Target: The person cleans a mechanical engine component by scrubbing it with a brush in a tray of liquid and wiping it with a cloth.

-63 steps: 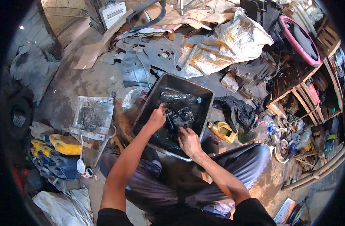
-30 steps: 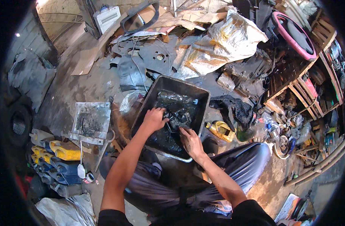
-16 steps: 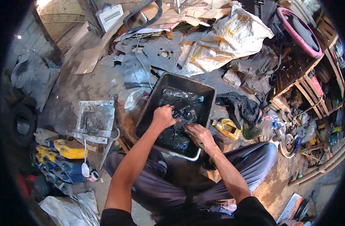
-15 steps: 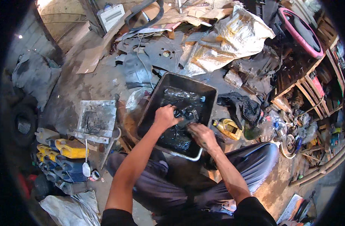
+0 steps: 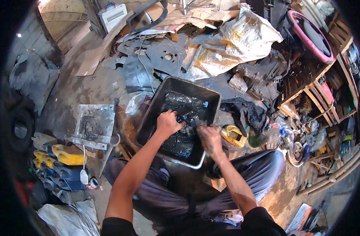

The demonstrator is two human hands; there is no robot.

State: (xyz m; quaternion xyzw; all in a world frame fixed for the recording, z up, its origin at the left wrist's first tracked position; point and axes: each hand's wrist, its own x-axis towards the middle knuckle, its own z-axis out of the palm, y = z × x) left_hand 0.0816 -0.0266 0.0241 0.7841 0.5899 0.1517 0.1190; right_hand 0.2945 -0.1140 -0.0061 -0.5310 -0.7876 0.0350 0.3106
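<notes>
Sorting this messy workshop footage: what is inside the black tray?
Inside the black tray: a clear plastic bottle, dark greasy parts, left hand, right hand. Their palms hide what they grip.

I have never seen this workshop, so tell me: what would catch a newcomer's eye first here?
First the dark metal tray at the centre, where the left hand and right hand work on grimy dark parts in oily liquid. Next the big pale crumpled sack behind it, and the pink-rimmed steering wheel at upper right. Yellow and blue jugs are stacked at lower left.
</notes>
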